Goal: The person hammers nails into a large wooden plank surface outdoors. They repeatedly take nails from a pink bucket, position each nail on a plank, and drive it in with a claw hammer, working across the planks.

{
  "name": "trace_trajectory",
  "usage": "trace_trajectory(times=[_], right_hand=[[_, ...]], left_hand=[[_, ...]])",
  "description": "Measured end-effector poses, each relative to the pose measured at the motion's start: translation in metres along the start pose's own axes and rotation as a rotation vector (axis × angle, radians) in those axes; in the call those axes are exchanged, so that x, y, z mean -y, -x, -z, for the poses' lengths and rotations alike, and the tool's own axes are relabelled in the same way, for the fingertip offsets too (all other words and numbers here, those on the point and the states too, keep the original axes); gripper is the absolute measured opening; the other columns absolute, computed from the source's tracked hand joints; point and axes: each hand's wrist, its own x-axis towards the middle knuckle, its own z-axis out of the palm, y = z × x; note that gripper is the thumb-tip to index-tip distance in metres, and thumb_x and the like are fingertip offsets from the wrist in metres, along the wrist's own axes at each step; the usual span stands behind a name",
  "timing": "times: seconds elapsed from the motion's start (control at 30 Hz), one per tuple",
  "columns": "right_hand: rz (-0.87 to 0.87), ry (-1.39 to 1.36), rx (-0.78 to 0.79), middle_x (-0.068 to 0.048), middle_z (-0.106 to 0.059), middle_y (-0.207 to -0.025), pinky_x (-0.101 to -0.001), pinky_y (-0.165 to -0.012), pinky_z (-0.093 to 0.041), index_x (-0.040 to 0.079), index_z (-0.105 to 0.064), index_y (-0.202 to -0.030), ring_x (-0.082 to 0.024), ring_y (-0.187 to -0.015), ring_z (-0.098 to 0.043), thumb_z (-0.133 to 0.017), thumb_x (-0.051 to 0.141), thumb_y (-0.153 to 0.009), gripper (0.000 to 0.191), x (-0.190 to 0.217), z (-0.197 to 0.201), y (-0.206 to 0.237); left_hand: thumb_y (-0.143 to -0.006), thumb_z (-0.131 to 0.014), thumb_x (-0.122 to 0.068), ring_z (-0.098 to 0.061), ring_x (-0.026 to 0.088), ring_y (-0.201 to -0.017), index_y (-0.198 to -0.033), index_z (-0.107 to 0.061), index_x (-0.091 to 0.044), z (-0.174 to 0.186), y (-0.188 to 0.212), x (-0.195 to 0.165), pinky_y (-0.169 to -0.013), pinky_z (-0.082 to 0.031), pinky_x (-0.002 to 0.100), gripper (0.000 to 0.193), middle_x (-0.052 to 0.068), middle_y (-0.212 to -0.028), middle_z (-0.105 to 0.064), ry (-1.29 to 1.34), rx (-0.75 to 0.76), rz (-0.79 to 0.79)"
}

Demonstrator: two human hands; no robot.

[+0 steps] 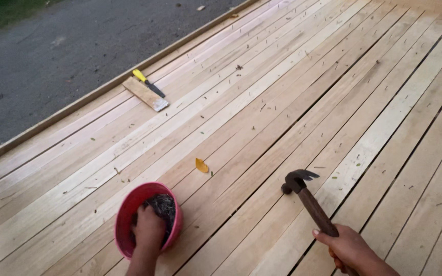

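Soft, even daylight is falling across the deck, with no hard shadows showing anywhere. The pale boards are glowing warmest toward twelve and one o'clock. The road at ten o'clock is sitting dimmer and greyer. Inside the bowl at seven o'clock the contents are reading dark and smeared. The whole frame is looking slightly soft and blocky, and the hammer head is blurring a little at its edges.
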Motion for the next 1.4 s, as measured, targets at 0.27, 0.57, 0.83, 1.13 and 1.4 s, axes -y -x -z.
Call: trace_trajectory(times=[0.27, 0.57, 0.83, 1.13, 1.4], right_hand=[[0.100, 0.008, -0.044, -0.005, -0.043, -0.056, -0.0395, -0.041, -0.036, 0.006, -0.053, -0.090, -0.020, -0.041, -0.041, -0.075, 0.038, -0.092, 0.039, -0.003, 0.003, 0.021], [0.118, -0.018, -0.029, -0.006, -0.043, -0.057, -0.0395, -0.042, -0.037, 0.004, -0.055, -0.090, -0.020, -0.042, -0.042, -0.075, 0.038, -0.094, 0.040, 0.015, -0.017, 0.021], [0.105, 0.435, -0.003, -0.004, -0.061, -0.073, -0.0324, -0.074, -0.050, 0.011, -0.068, -0.108, -0.016, -0.071, -0.062, -0.071, 0.058, -0.091, 0.050, 0.014, -0.036, -0.016], [0.133, 0.455, -0.030, -0.006, -0.062, -0.073, -0.0320, -0.078, -0.053, 0.007, -0.070, -0.105, -0.017, -0.072, -0.066, -0.074, 0.064, -0.084, 0.061, 0.010, -0.045, -0.019], [0.195, 0.389, -0.031, -0.008, -0.073, -0.081, -0.0322, -0.085, -0.057, 0.006, -0.074, -0.111, -0.018, -0.081, -0.074, -0.076, 0.057, -0.080, 0.060, 0.012, -0.057, -0.006]], left_hand=[[-0.088, -0.053, -0.010, -0.061, 0.041, -0.119, -0.112, -0.069, -0.006, 0.006, -0.003, 0.011, -0.103, -0.045, 0.058, 0.029, 0.018, -0.133, -0.059, 0.021, -0.057, -0.062], [-0.085, -0.060, -0.013, -0.062, 0.042, -0.114, -0.114, -0.067, -0.006, -0.001, -0.008, 0.012, -0.097, -0.048, 0.057, 0.031, 0.017, -0.130, -0.060, 0.084, -0.098, -0.020], [-0.091, -0.065, -0.020, -0.067, 0.034, -0.102, -0.100, -0.071, -0.011, 0.006, -0.003, 0.009, -0.091, -0.053, 0.048, 0.014, 0.011, -0.103, -0.071, 0.048, -0.354, -0.113], [-0.087, -0.074, -0.008, -0.074, 0.025, -0.077, -0.096, -0.072, -0.009, -0.025, 0.033, -0.081, -0.070, -0.059, 0.033, 0.010, 0.010, -0.091, -0.075, 0.772, -0.292, -0.631], [-0.078, -0.078, -0.008, -0.073, 0.021, -0.083, -0.087, -0.079, -0.010, -0.106, 0.033, -0.114, -0.075, -0.059, 0.032, 0.009, 0.005, -0.089, -0.076, 0.934, 0.092, -0.365]])
